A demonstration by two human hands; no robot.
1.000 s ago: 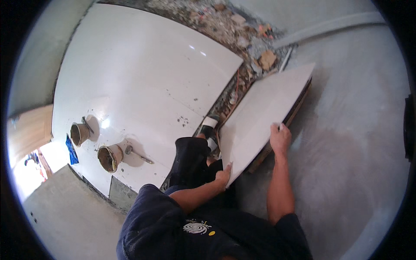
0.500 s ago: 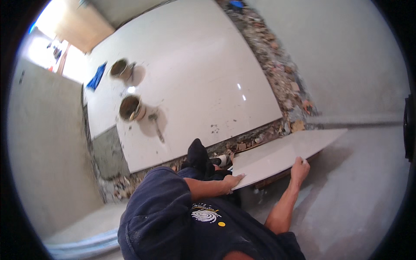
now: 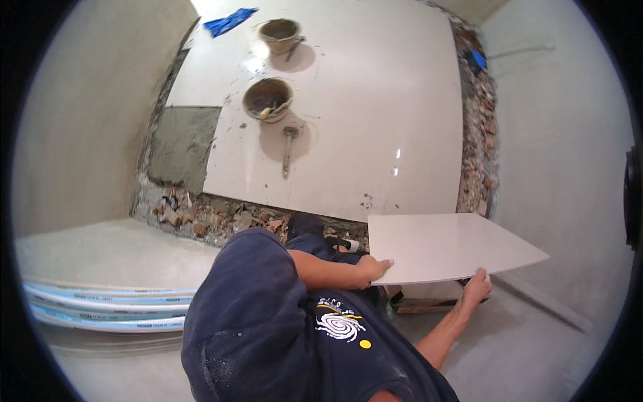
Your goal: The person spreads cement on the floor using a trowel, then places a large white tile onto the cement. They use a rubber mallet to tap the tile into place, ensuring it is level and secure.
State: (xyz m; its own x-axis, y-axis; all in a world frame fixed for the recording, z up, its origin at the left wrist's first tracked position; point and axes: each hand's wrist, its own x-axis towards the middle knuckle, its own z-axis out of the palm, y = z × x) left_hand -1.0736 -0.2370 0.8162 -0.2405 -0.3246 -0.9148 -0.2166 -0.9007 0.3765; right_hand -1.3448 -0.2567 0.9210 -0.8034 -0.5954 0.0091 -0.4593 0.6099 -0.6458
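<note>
A large pale floor tile (image 3: pixel 449 244) is held between my two hands at the lower right. My left hand (image 3: pixel 374 269) grips its near left corner, thumb on top. Along the near edge, my right hand (image 3: pixel 477 285) has its fingers closed on the rim. The tile's far edge overlaps the border of the laid white tiles (image 3: pixel 348 147) in the view and hides part of the rubble strip. Partly under the tile's near side stands a cardboard box (image 3: pixel 423 298).
Two mortar buckets (image 3: pixel 280 110) stand on the laid tiles, with a mallet (image 3: pixel 289 153) beside the nearer one. A blue cloth or bag (image 3: pixel 229 22) lies farther back. Grey mortar (image 3: pixel 182 149) fills a left patch. Rubble (image 3: pixel 479 144) borders the right wall. Pipes (image 3: pixel 107 309) lie lower left.
The view has turned, so buckets and floor sit differently in it. The held tile has moved forward over the rubble strip toward the laid tiles, showing more of the box. Both hands keep their grip.
</note>
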